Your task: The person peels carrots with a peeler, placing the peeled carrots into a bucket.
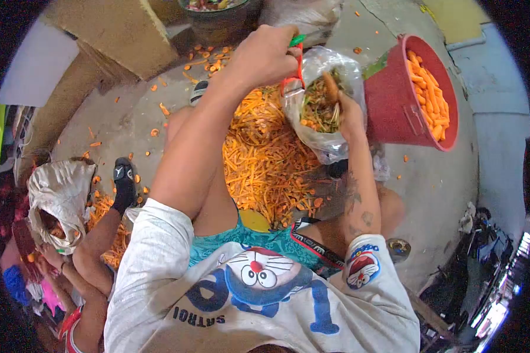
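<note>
My left hand (269, 54) is closed around what looks like a peeler (301, 69) with green and orange-red parts, above the left edge of a clear plastic bag. My right hand (351, 117) is closed around a carrot (331, 86) whose end points up over the bag. Inside the clear plastic bag (325, 154) lie green stalks and orange scraps (319, 112). A thick heap of carrot peelings (268, 162) spreads on the floor between my legs. Right of the bag, a tilted red bucket (391, 100) holds many peeled carrots (431, 100).
Another person's hand (52, 256) is at the lower left, near a whitish sack (59, 182) and more peelings (118, 247). A dark tub (218, 23) and a pale sack (300, 17) stand at the top, near a cardboard sheet (115, 32). Carrot slices lie scattered on the concrete floor.
</note>
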### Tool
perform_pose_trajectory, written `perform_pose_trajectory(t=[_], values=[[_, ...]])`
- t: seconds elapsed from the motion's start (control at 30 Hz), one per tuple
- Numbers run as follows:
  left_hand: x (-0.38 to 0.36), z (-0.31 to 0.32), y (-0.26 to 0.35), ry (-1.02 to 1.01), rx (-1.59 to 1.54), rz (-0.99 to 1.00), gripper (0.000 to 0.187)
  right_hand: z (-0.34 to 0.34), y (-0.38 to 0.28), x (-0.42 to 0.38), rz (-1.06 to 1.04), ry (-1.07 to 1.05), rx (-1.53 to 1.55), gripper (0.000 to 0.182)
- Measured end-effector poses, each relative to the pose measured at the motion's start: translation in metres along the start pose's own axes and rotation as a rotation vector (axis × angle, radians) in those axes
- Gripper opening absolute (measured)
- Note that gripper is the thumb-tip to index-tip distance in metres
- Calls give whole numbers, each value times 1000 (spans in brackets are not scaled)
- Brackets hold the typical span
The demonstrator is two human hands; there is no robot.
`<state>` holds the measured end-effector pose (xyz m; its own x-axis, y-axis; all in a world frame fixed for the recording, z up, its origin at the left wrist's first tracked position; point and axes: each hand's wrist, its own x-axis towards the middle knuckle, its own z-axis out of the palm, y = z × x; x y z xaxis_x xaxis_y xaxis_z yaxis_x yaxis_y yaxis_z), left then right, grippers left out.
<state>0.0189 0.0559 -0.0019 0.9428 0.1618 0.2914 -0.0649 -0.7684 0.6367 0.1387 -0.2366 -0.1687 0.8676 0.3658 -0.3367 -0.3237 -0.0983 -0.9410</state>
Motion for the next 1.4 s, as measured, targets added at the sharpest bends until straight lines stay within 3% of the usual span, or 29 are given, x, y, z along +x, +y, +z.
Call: perform_pose_trajectory(t=[0.03, 0.07, 0.13, 0.3, 0.37, 0.4, 0.5, 0.53, 0.7, 0.77, 0.87, 0.9, 0.93, 0.97, 1.0, 1.03, 1.1, 1.13, 1.17, 1.2, 1.23, 1.3, 1.33, 1.4], values=[[1, 2, 2, 41, -7, 31, 26, 4, -31, -16, 15, -38, 350, 35], [1, 3, 7, 48, -69, 36, 25, 10, -63, -32, 3, -30, 349, 35], [3, 4, 16, 83, -108, 61, 27, 18, -112, -60, -53, -247, 536, 34], [10, 21, 23, 139, -367, 88, 29, 19, -151, -75, -220, -235, 389, 38], [7, 15, 33, 22, -706, 53, 26, 26, -152, -92, -189, -209, 407, 35], [7, 15, 34, 29, -699, 46, 26, 31, -143, -94, -169, -80, 424, 37], [7, 24, 35, -64, -815, -84, 21, 49, -134, -110, -152, -36, 432, 39], [6, 29, 36, -65, -873, -92, 22, 43, -130, -110, -152, -147, 504, 37], [12, 51, 51, -125, -946, -75, 23, 40, -120, -109, -77, -147, 560, 36], [7, 55, 62, -121, -929, -78, 21, 30, -105, -105, -247, -198, 324, 38], [7, 60, 70, -3, -821, 177, 17, 35, -112, -117, -302, -134, 273, 39], [11, 61, 66, -4, -824, 178, 17, 34, -112, -120, -335, -146, 248, 39], [20, 62, 56, 124, -772, 194, 17, 32, -111, -120, -330, -143, 247, 39], [28, 61, 44, 251, -717, 208, 17, 27, -110, -120, -205, -288, 486, 38], [36, 54, 19, 204, -729, -9, 18, 24, -111, -119, -80, -436, 723, 37], [40, 39, 32, 322, -878, 30, 9, 22, -110, -118, -83, -436, 724, 37], [31, 31, 38, 202, -1167, -2, 11, 17, -109, -120, -77, -410, 690, 42], [26, 46, 38, 181, -1000, -50, 13, 23, -114, -124, -82, -407, 688, 42], [20, 65, 40, 161, -832, -101, 20, 32, -118, -127, -80, -232, 695, 42], [8, 69, 62, 159, -749, 187, 21, 38, -120, -128, -76, -60, 699, 42], [10, 66, 62, 159, -749, 185, 21, 36, -113, -125, -73, -59, 699, 42], [13, 62, 58, 161, -783, 248, 21, 27, -91, -121, -507, -5, 35, 38], [22, 45, 51, 296, -686, 187, 21, 31, -101, -130, -499, -5, 34, 38], [30, 29, 33, 266, -896, 64, 10, 38, -125, -146, -84, -291, 666, 36]])
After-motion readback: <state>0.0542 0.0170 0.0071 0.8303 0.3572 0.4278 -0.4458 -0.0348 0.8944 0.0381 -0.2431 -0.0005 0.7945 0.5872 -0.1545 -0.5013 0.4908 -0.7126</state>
